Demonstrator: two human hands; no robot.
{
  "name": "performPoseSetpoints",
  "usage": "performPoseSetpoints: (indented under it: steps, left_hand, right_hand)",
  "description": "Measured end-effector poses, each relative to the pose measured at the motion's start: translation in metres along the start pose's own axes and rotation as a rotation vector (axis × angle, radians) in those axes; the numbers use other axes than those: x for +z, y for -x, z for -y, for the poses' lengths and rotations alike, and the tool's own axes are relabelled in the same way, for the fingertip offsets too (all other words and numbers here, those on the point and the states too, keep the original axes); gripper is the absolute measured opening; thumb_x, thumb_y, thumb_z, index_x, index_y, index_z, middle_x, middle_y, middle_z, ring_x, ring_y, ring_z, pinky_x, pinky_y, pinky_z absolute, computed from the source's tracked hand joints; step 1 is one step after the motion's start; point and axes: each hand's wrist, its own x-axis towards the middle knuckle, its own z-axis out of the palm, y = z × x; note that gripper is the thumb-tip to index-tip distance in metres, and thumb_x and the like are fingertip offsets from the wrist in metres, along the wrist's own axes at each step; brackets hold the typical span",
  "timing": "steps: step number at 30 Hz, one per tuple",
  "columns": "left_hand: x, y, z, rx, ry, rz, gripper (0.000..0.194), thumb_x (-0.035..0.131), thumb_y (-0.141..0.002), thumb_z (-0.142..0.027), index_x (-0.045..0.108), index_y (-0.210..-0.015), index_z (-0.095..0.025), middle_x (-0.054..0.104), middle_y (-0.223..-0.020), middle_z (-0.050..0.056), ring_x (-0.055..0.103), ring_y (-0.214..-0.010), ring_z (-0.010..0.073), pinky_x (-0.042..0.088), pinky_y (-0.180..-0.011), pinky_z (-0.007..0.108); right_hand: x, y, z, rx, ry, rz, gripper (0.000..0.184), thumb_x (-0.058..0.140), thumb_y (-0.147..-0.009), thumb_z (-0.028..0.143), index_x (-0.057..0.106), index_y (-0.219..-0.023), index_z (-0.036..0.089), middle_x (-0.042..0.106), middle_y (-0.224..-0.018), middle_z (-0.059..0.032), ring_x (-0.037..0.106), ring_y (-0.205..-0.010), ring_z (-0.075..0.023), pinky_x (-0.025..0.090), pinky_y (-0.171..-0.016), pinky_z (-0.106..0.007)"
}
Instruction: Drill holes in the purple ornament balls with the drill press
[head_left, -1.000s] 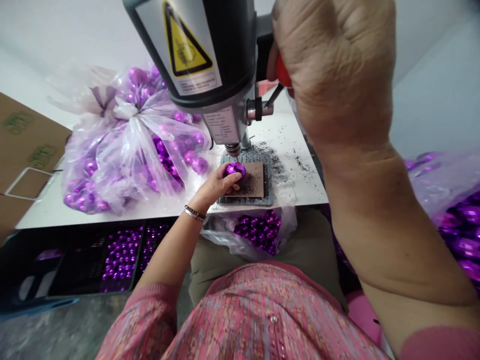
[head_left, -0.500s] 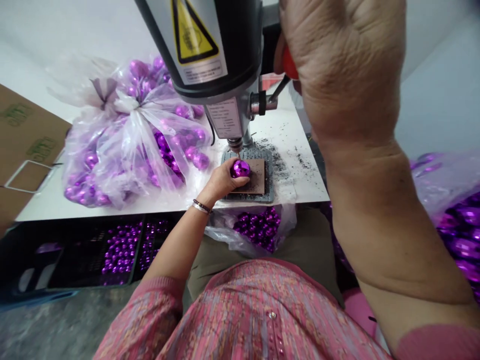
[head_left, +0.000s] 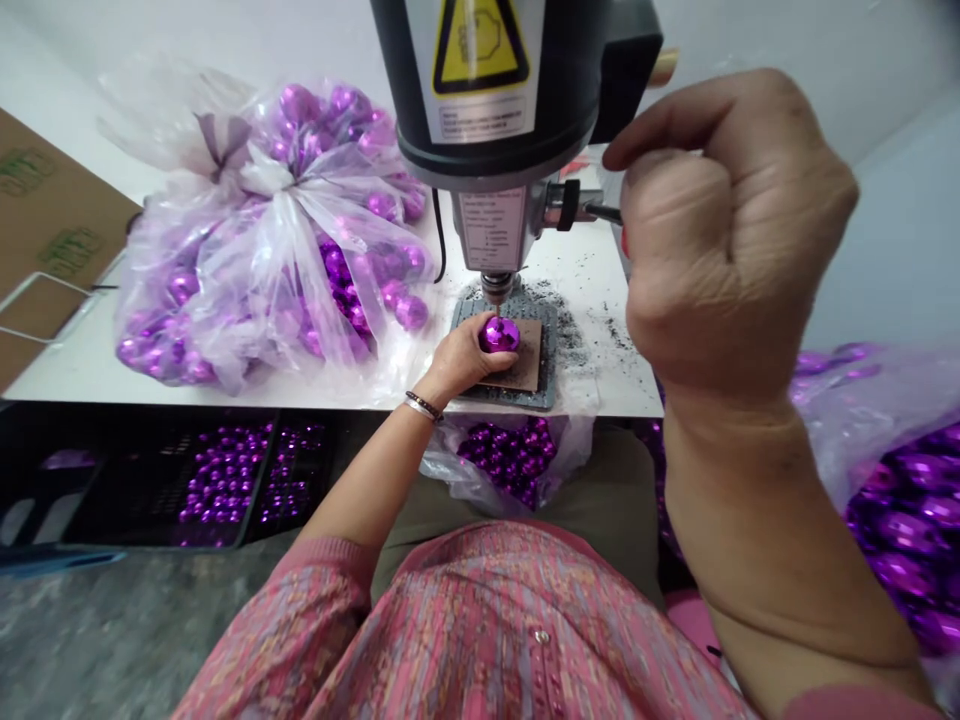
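Your left hand (head_left: pixel 461 360) has the purple ball (head_left: pixel 501 336) pinched between thumb and fingers, right over the brown board (head_left: pixel 529 358) on the grey drill base (head_left: pixel 550 345). That pinch looks much like it did a second ago, so the real change is up top: your right hand (head_left: pixel 742 230), curled round the red knob (head_left: pixel 625 241), has swung the feed lever (head_left: pixel 603 213) from pointing up to roughly sideways, and the chuck (head_left: pixel 498 288) has come down with it. The drill bit (head_left: pixel 498 311) now sits at the top of the ball, though honestly it's too small in this view to tell if it's bitten in yet. I'd call that the shift from lining up to actually drilling, so a steady left pinch matters most here, since a shiny round thing could easily spin or skid. Further out, dark shavings (head_left: pixel 571 333) litter the tabletop beside the base, and an open bag (head_left: pixel 442 460) of purple balls sits at your lap.
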Motion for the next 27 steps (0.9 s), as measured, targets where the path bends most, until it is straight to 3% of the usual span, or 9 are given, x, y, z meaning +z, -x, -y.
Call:
performPoseSetpoints:
  steps: [2, 8, 13, 16, 21, 27]
  left_hand:
    - [0.0, 0.0, 0.001, 0.01, 0.012, 0.002, 0.053, 0.085, -0.067, -0.029, 0.07, -0.116, -0.017, 0.075, -0.106, 0.006, 0.068, -0.098, 0.0242, 0.052, -0.09, 0.034]
    - [0.001, 0.001, 0.001, 0.02, 0.03, 0.009, 0.055, 0.085, -0.067, -0.028, 0.07, -0.119, -0.017, 0.074, -0.102, 0.004, 0.068, -0.095, 0.0238, 0.052, -0.088, 0.034]
    - [0.001, 0.003, 0.002, 0.035, 0.038, 0.005, 0.046, 0.083, -0.07, -0.03, 0.071, -0.113, -0.019, 0.073, -0.096, 0.001, 0.066, -0.087, 0.0205, 0.051, -0.083, 0.031]
    - [0.002, 0.004, 0.002, 0.029, 0.052, -0.01, 0.046, 0.083, -0.07, -0.03, 0.071, -0.114, -0.02, 0.074, -0.098, 0.0, 0.066, -0.089, 0.02, 0.05, -0.083, 0.029]
    - [0.004, 0.006, 0.002, 0.025, 0.074, -0.038, 0.049, 0.083, -0.071, -0.03, 0.07, -0.118, -0.02, 0.076, -0.103, 0.001, 0.067, -0.094, 0.0204, 0.051, -0.084, 0.029]
    - [0.006, 0.006, 0.002, 0.002, 0.036, -0.043, 0.058, 0.085, -0.071, -0.03, 0.069, -0.125, -0.02, 0.076, -0.115, 0.003, 0.068, -0.104, 0.0234, 0.051, -0.091, 0.032]
  right_hand:
    - [0.0, 0.004, -0.002, -0.006, 0.007, -0.005, 0.034, 0.044, -0.089, 0.025, 0.072, -0.095, 0.008, 0.044, -0.067, 0.001, 0.04, -0.064, 0.0034, 0.042, -0.08, -0.015]
    - [0.002, 0.023, -0.015, -0.069, 0.057, -0.034, 0.029, 0.046, -0.09, 0.026, 0.073, -0.094, 0.015, 0.058, -0.079, 0.0011, 0.041, -0.07, 0.0033, 0.037, -0.069, -0.011]
    - [0.008, 0.038, -0.031, -0.19, 0.124, -0.104, 0.027, 0.045, -0.093, 0.025, 0.07, -0.099, 0.018, 0.054, -0.077, 0.0007, 0.038, -0.065, 0.0021, 0.04, -0.069, -0.013]
    - [0.012, 0.043, -0.039, -0.235, 0.151, -0.113, 0.029, 0.042, -0.096, 0.03, 0.068, -0.1, 0.018, 0.054, -0.077, 0.0001, 0.038, -0.064, 0.0013, 0.042, -0.07, -0.016]
    - [0.016, 0.047, -0.049, -0.276, 0.181, -0.169, 0.035, 0.039, -0.1, 0.038, 0.069, -0.102, 0.02, 0.065, -0.093, -0.0004, 0.045, -0.067, 0.0004, 0.048, -0.074, -0.019]
    - [0.024, 0.062, -0.071, -0.323, 0.072, -0.18, 0.029, 0.043, -0.098, 0.029, 0.071, -0.103, 0.024, 0.065, -0.082, 0.002, 0.05, -0.067, -0.0009, 0.047, -0.072, -0.019]
